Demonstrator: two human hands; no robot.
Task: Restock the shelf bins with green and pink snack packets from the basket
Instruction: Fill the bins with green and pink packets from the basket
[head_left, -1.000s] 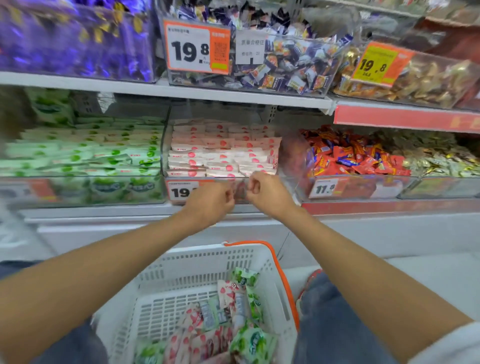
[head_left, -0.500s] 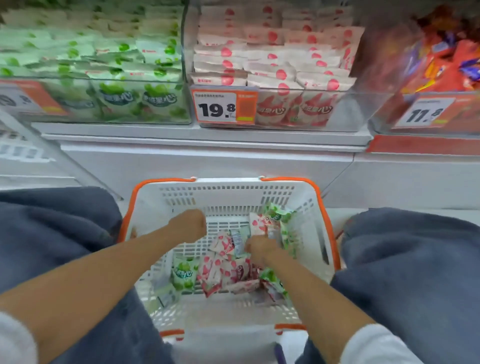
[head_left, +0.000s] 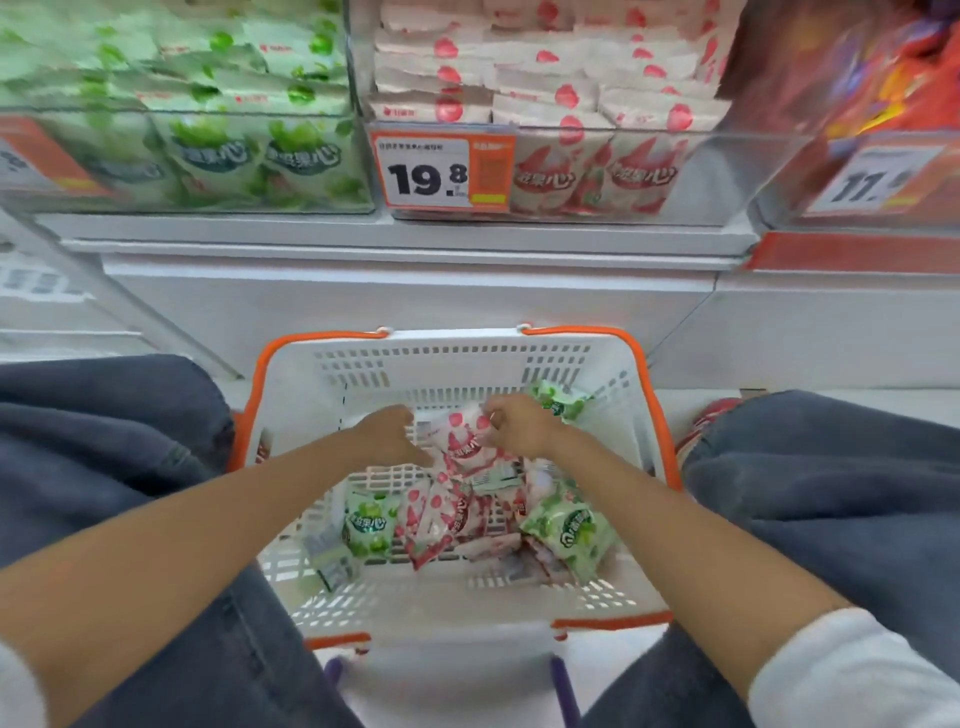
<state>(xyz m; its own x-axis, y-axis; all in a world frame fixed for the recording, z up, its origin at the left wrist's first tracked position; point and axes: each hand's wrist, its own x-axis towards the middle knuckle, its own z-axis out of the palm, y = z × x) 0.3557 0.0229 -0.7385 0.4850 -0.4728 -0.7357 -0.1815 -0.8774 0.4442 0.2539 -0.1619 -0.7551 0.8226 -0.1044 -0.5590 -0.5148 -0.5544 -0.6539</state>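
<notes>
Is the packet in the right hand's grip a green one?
No, the right hand pinches a pink packet inside the white basket.

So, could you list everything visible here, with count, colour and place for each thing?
white plastic basket with orange rim: one, between the knees.
pink-and-white snack packets: several, piled in the basket's middle.
lifted pink packet: one, above the pile, between the hands.
green-and-white snack packets: at least three, at the basket's left, right and back right.
clear plastic bin of green packets: one, shelf left.
clear plastic bin of pink packets: one, shelf centre.
red wrapped snacks: many, right bin, blurred.
orange-and-white price tags: three, one on each bin front.
white shelf: one, under the bins.
blue-grey trouser legs: two, beside the basket.
left hand: one, at the lifted packet's left edge; grip unclear.
right hand: one, pinches the lifted packet's right edge.
</notes>
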